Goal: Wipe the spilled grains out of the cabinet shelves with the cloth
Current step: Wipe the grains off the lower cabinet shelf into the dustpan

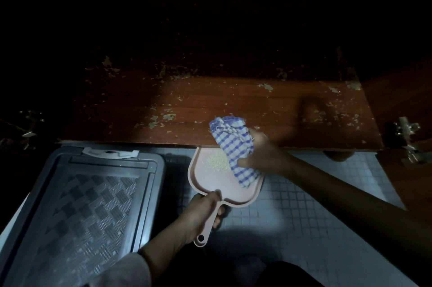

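Observation:
My right hand grips a bunched blue-and-white checked cloth at the front edge of the brown wooden cabinet shelf. The cloth's lower end hangs over a pink dustpan. My left hand holds the dustpan by its handle, with its mouth pressed up under the shelf edge. A small heap of pale grains lies in the pan beside the cloth. Scattered pale flecks dot the shelf surface, thicker toward the dark back and the right side.
A grey plastic storage box with a woven-pattern lid stands on the floor to the left of the dustpan. The floor is small light tiles. Metal door hinges show at the cabinet's right side. The shelf's rear is in deep shadow.

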Demonstrator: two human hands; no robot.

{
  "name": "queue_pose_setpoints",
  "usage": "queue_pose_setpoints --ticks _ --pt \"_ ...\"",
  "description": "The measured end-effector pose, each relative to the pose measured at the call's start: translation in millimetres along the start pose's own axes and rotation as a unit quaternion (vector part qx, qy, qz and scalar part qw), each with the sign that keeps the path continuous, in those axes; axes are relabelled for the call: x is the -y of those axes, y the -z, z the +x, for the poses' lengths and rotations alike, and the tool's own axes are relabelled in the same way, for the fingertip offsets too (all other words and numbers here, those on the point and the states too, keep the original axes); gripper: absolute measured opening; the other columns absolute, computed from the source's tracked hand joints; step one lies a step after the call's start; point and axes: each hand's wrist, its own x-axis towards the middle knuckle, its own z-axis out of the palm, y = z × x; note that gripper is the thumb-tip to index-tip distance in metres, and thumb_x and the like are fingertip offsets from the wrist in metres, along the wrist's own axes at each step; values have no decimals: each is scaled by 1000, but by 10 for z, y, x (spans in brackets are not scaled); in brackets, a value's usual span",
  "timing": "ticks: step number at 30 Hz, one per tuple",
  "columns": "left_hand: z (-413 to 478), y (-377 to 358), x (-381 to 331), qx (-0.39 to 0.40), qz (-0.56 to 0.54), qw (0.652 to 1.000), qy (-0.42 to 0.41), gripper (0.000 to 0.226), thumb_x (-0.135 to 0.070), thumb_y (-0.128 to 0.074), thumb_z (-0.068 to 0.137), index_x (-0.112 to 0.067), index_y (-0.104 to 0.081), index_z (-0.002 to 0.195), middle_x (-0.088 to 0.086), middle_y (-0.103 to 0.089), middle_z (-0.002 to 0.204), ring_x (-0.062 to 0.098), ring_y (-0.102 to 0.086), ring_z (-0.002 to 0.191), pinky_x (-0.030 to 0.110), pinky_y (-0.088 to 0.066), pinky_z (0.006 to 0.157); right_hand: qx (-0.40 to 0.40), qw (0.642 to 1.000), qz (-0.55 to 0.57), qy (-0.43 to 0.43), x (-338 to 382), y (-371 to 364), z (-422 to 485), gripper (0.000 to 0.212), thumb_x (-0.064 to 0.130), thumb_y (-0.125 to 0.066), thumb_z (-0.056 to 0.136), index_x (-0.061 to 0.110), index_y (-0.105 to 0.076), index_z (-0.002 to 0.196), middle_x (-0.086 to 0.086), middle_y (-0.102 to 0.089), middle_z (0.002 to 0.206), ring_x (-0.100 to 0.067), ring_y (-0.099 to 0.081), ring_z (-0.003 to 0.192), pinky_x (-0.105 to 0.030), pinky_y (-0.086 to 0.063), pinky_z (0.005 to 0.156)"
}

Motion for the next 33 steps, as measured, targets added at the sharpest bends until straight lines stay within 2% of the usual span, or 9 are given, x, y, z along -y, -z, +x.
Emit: queue_pose_setpoints --ticks 4,6,9,13,15,19,25,29,33 --pt "-15 -5 -6 1 0 1000 1 26 -9 -39 92 -5 -46 67 5 -41 45 16 -30 37 24 -23 47 -19 997 -69 16 11 -88 -29 28 1 -76 68 -2 -63 93 -16 -70 89 -31 -66 80 -42 -55 74" --pt "-39 -12 0 -3 9 1000 -3 28 -10 -39 93 -5 -47 66 4 -42 44 16 -31 35 23 -24 44 -31 998 -49 5 24 -101 -69 20 12 -82 68 5 -64 74 -3 -69 71 -13 -64 64 -28 -52 62" --pt "-88 -2 25 -6 24 1000 -8 28 -10 -39 93 -5 -47 67 3 -42 42 15 -32 33 21 -25 41 -59 996 57 -29 32 -109 -148 41 26 -77 76 19 -49 47 13 -54 43 3 -47 41 -15 -36 48" --pt "-73 51 136 5 31 999 -16 28 -9 -38 94 -4 -47 68 3 -41 42 15 -33 33 21 -25 39 -74 976 188 -78 -32 -157 -189 6 14 -69 84 15 -65 88 1 -68 88 -12 -63 82 -22 -49 67" --pt "-61 48 224 -3 51 998 -20 29 -10 -38 92 -5 -45 65 2 -40 41 15 -31 33 21 -23 40 -83 966 224 -103 -67 -169 -246 16 1 -61 85 7 -61 100 -6 -65 98 -20 -62 91 -30 -49 78" --pt "-182 18 332 -20 44 999 -19 25 -10 -39 89 -5 -47 67 3 -42 42 16 -30 34 25 -24 46 -89 953 254 -138 -41 -145 -497 10 -2 -52 88 -1 -60 94 -13 -62 91 -24 -61 78 -29 -45 67" --pt "-504 -171 404 -31 60 997 -40 32 -10 -40 92 -7 -49 61 1 -42 41 14 -31 32 17 -28 37 -133 901 379 -164 -114 -95 -1072 23 -5 -50 90 -3 -59 111 -17 -64 104 -27 -64 79 -28 -55 62" --pt "-648 -224 544 -19 59 998 -27 29 -12 -42 91 -7 -48 64 3 -45 43 16 -33 35 26 -29 46 -134 847 481 -182 -278 -57 -1320 32 -3 -45 90 -8 -55 119 -22 -63 115 -32 -66 92 -33 -57 67" --pt "-631 -157 607 -53 67 996 -21 33 -14 -44 93 -8 -47 61 0 -42 42 13 -32 33 18 -24 38 -133 803 552 -181 -469 6 -1309 35 2 -31 90 -2 -53 117 -17 -71 89 -28 -70 73 -33 -58 54"
